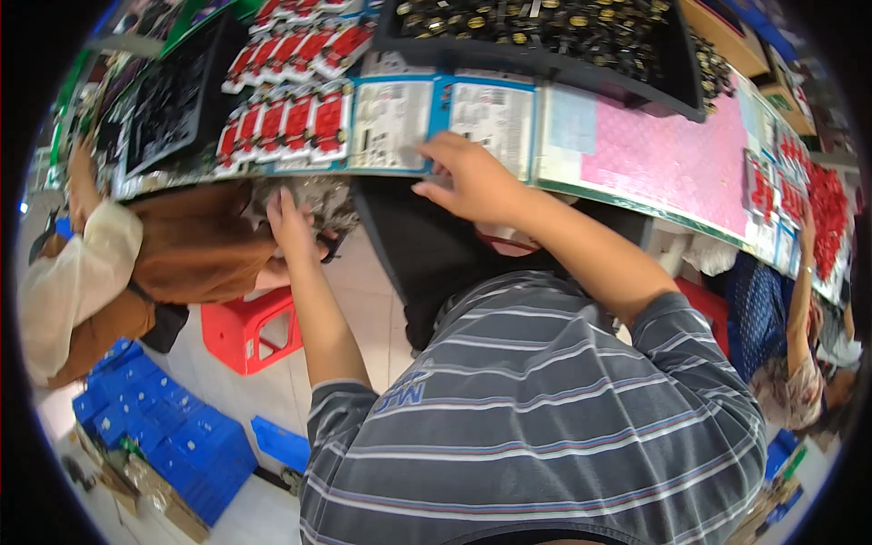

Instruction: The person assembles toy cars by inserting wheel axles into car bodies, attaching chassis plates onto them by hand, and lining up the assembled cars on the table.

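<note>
My right hand [470,179] hovers at the table's near edge over printed sheets [392,123], thumb and fingers apart, with nothing visible between them. Just below the table edge on the left, my left hand [292,225] has its fingers stretched out and holds nothing that I can see. Closest to it on the tabletop are rows of red-and-white toy cars [298,123], lined up side by side. Beyond my right hand stands a black tray [545,68] filled with small black and gold parts [536,27].
A dark tray [173,109] stands at the left. To the right lie a pink sheet [668,150] and a pile of red parts [828,218]. Co-workers sit on both sides. A red stool [241,331] and blue bins [168,427] are on the floor.
</note>
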Demonstrator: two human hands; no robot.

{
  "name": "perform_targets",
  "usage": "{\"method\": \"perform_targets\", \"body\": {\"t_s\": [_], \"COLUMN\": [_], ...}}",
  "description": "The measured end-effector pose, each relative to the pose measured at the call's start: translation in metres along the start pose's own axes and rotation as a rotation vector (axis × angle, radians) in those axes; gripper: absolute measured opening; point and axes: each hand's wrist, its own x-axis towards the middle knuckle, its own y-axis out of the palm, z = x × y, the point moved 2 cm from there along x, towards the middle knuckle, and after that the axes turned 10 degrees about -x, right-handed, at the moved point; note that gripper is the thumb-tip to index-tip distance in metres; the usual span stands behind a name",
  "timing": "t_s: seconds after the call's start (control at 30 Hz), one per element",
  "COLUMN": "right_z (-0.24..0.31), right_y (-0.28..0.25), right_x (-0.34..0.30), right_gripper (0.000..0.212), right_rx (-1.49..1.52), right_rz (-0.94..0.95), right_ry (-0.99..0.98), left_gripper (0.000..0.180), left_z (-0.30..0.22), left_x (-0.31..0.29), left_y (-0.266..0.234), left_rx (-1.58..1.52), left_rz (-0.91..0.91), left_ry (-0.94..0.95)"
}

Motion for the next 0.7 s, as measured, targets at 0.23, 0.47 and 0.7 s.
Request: {"method": "perform_targets", "body": {"t_s": [0.23, 0.47, 0.7], "right_z": [-0.029, -0.102, -0.086], "right_y": [-0.119, -0.277, -0.226], "right_x": [-0.140, -0.267, -0.258], "right_gripper": [0.025, 0.038, 0.034], "right_rx": [-0.184, -1.158, -0.888], "right_rz": [-0.373, -0.708, -0.565], "right_ry": [0.234, 0.674, 0.714], "left_gripper": [0.036, 0.016, 0.015], "left_z": [0.089, 0.042, -0.022], "left_x": [-0.076, -0.138, -0.228], "left_y": [0.025, 0.118, 0.189], "left_rx": [-0.012, 0.034, -0.050], "left_rz": [0.117, 0.527, 0.951], "left_ry": [-0.275, 0.022, 0.058]}}
